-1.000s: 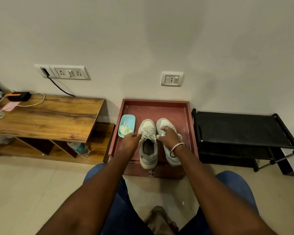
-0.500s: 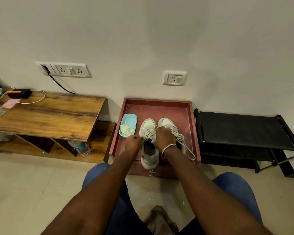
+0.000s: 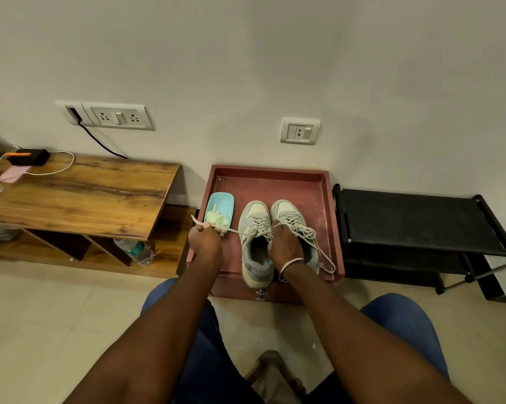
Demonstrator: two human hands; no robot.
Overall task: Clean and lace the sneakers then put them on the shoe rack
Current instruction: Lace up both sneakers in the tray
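Two grey-and-cream sneakers stand side by side, toes to the wall, in a red tray (image 3: 321,199). My left hand (image 3: 205,240) pinches the end of a lace (image 3: 234,231) that runs taut from the left sneaker (image 3: 254,217) out to the left. My right hand (image 3: 284,246) rests on the inner edge of the left sneaker's opening, fingers curled at its eyelets, and covers part of the right sneaker (image 3: 288,212). The right sneaker's laces trail loose in a loop to the tray's right edge.
A light blue dish (image 3: 223,203) with a pale cloth sits in the tray left of the sneakers. The black shoe rack (image 3: 421,220) stands to the right of the tray. A low wooden table (image 3: 79,196) with a shelf and a water bottle (image 3: 135,252) is at the left.
My left hand has pulled the lace end out to the left, drawing it taut from the left sneaker. My right hand moved off the right sneaker onto the left sneaker's opening.
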